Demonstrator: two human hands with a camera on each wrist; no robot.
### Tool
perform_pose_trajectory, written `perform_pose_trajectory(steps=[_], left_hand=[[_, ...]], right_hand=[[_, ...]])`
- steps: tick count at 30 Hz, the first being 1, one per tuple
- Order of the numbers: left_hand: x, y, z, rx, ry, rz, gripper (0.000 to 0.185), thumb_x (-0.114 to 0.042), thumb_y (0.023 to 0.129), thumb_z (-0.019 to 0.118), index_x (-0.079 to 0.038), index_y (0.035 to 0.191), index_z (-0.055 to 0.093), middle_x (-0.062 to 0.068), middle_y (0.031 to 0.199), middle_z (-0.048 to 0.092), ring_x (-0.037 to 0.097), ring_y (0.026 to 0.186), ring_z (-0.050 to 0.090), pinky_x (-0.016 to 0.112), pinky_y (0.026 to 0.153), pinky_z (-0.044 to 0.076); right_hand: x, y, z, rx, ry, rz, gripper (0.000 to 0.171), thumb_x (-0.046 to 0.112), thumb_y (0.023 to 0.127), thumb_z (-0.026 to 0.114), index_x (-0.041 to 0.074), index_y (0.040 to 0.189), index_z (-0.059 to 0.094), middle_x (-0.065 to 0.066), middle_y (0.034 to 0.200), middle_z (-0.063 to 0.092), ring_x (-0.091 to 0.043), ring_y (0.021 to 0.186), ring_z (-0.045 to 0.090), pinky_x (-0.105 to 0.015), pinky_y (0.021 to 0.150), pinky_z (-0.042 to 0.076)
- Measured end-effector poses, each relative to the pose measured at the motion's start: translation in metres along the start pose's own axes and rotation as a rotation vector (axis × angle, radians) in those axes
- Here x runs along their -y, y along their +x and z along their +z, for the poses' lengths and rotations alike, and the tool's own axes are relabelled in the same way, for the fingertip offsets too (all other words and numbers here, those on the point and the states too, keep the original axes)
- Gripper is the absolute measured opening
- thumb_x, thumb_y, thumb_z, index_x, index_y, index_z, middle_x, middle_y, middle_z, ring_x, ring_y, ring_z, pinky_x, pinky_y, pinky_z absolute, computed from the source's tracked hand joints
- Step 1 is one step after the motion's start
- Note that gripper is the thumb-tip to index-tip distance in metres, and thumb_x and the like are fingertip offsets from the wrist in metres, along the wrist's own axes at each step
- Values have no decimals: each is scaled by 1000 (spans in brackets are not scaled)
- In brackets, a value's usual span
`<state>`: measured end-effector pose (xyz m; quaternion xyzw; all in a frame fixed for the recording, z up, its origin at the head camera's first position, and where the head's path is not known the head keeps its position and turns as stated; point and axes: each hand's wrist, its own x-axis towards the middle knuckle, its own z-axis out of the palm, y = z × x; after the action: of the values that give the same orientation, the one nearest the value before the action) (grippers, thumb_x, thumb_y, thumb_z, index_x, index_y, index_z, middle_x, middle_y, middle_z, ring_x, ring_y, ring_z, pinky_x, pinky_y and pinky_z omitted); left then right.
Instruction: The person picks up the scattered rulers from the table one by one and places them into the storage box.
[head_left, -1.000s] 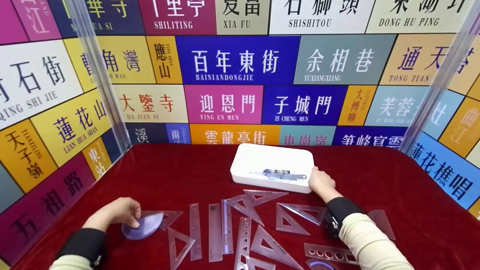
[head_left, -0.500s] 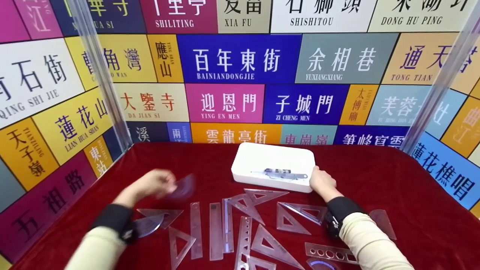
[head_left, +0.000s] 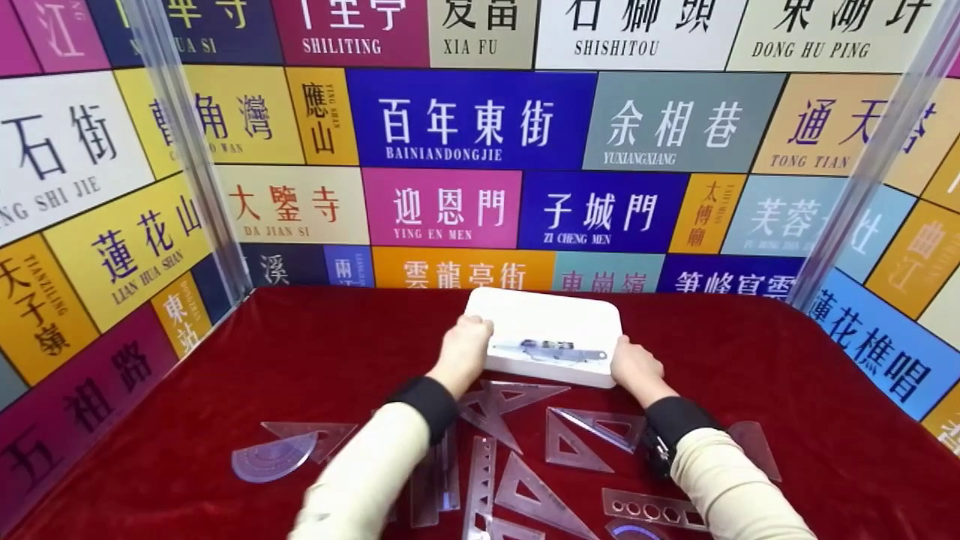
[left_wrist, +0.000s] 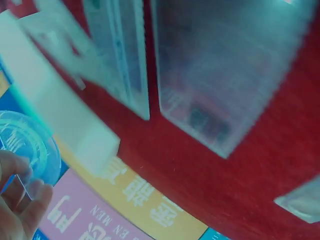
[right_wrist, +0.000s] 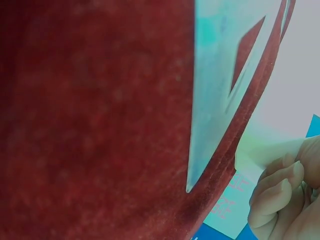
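My left hand [head_left: 466,352] is at the near left corner of a white box [head_left: 541,372]. In the left wrist view its fingers [left_wrist: 37,202] pinch a clear protractor [left_wrist: 42,150], which the hand hides in the head view. With curled fingers my right hand [head_left: 639,369] holds the box's right end; the right wrist view shows these fingers [right_wrist: 275,197] against the white wall. A clear ruler [head_left: 589,354] with darker bits beside it shows in the box. Another protractor [head_left: 274,457] lies at the left, overlapping a clear set square [head_left: 330,435].
Clear set squares [head_left: 540,491], a ruler with shaped holes [head_left: 656,508], a long strip with cut-outs [head_left: 480,484] and a second protractor [head_left: 634,531] lie on the red cloth [head_left: 187,420]. Sign-covered walls [head_left: 472,120] stand behind.
My left hand has lifted a protractor from the pile at the left and carried it right to the box. My right hand stays on the box's right end.
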<state>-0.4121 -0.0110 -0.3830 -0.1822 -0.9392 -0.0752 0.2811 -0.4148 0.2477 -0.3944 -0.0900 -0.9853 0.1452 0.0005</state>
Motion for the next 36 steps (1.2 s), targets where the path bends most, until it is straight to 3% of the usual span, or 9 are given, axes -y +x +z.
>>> perform_pose_trajectory(steps=[4, 12, 14, 17, 20, 21, 28, 33, 36], left_hand=[[-6, 4, 16, 22, 91, -9, 10, -4, 71, 52, -8, 74, 60, 8, 75, 54, 22, 74, 51, 31, 55, 47], [-3, 6, 28, 225, 26, 49, 13, -1, 72, 52, -6, 78, 62, 10, 79, 57, 26, 76, 55, 36, 63, 46], [5, 10, 48, 230, -2, 81, 12, -1, 70, 53, -8, 76, 61, 9, 77, 58, 25, 73, 55, 35, 60, 46], [9, 14, 54, 285, -46, 101, 13, 0, 70, 54, -10, 76, 60, 8, 77, 59, 24, 75, 56, 34, 62, 46], [10, 8, 42, 266, -104, 147, 19, 1, 71, 52, -10, 83, 61, 6, 81, 61, 21, 79, 56, 31, 67, 45], [4, 4, 22, 293, -126, 134, 23, 4, 72, 51, -8, 88, 62, 7, 86, 61, 21, 84, 56, 30, 72, 44], [10, -23, -40, 127, -249, 191, 37, 8, 68, 47, -10, 98, 61, 4, 95, 61, 18, 90, 54, 28, 79, 42], [52, -57, -94, 211, -273, 71, 34, 1, 71, 55, -10, 102, 58, 3, 95, 60, 18, 90, 54, 31, 77, 43], [89, -89, -117, 342, -217, -8, 40, 0, 65, 62, -5, 103, 55, 9, 94, 58, 22, 88, 53, 35, 73, 45]], right_hand=[[0, 0, 0, 8, 6, 7, 33, 9, 86, 29, -4, 116, 31, -27, 101, 50, -38, 87, 50, -48, 64, 41], [-1, 0, -1, 9, 11, 5, 32, 11, 87, 27, -3, 116, 31, -27, 100, 50, -37, 86, 50, -47, 63, 41], [-1, 0, -2, 5, 12, 1, 32, 11, 87, 27, -3, 116, 32, -27, 101, 50, -37, 86, 50, -47, 63, 41], [-2, 0, -1, 3, 13, -3, 33, 10, 87, 28, -3, 117, 31, -27, 101, 49, -37, 86, 50, -47, 62, 41], [-3, -1, -1, 3, 16, -12, 33, 10, 87, 27, -4, 117, 31, -28, 101, 49, -38, 86, 50, -48, 63, 41], [-3, -1, -1, 4, 15, -15, 33, 10, 87, 27, -4, 117, 30, -28, 102, 49, -38, 87, 50, -48, 63, 41], [-5, -2, -2, 3, 16, -13, 32, 9, 86, 29, -3, 115, 32, -27, 101, 49, -37, 88, 49, -48, 65, 41], [-5, -1, -1, -13, 20, -19, 28, 9, 85, 29, -3, 111, 34, -27, 100, 50, -38, 87, 50, -48, 64, 41], [-4, -1, -1, -11, 34, -19, 29, 10, 86, 28, -2, 112, 33, -27, 102, 49, -38, 88, 50, -49, 64, 41]])
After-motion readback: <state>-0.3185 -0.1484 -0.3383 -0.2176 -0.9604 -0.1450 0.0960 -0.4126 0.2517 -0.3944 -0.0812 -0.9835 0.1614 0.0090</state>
